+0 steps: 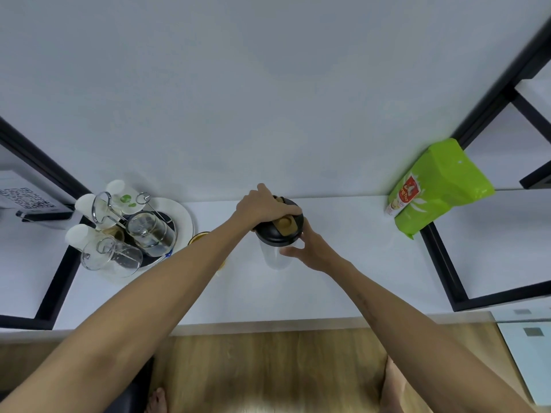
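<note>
A clear plastic shaker bottle (277, 257) with black lid (278, 231), standing near the tabletop's (343, 263) back edge, is gripped: left hand (262, 208) curled over the lid, right hand (310, 248) curled around the body.

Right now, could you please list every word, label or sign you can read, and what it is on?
"ng Thu", partly legible: red label of the green bag.
Too blurred: print on the card with QR code.
No words legible: green logo on the white cup.
No text: bottle lid.
</note>
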